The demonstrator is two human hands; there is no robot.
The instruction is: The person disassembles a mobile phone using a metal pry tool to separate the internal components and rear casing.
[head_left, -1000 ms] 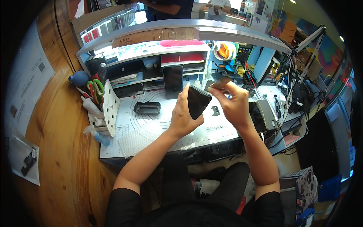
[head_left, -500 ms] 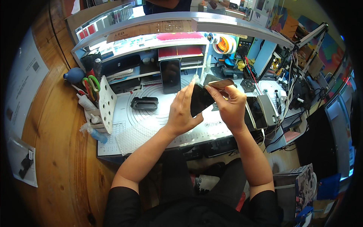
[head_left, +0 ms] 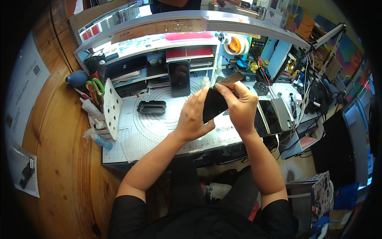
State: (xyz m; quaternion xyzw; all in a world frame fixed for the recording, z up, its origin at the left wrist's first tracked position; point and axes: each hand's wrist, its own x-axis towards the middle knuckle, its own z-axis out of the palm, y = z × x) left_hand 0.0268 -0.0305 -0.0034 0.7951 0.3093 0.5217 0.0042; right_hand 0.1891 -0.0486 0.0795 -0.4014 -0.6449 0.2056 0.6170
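My left hand (head_left: 195,116) grips a black phone (head_left: 213,105) by its lower edge and holds it tilted above the white work mat (head_left: 159,123). My right hand (head_left: 240,106) is at the phone's upper right, pinching a thin brownish flat strip (head_left: 229,79) that sticks up from the phone's top edge. Both hands hover over the middle of the mat.
A black phone case (head_left: 151,107) lies on the mat. Another dark phone (head_left: 179,78) leans upright against the shelf behind. Two dark screens (head_left: 266,116) lie to the right. A white perforated tool stand (head_left: 112,107) with scissors (head_left: 94,88), bottles and a blue blower (head_left: 77,78) is on the left. Tape rolls (head_left: 235,44) and cables fill the right.
Both hands and the phone have come slightly lower and nearer to me. The right hand has shifted its pinch on the brownish strip at the phone's top.
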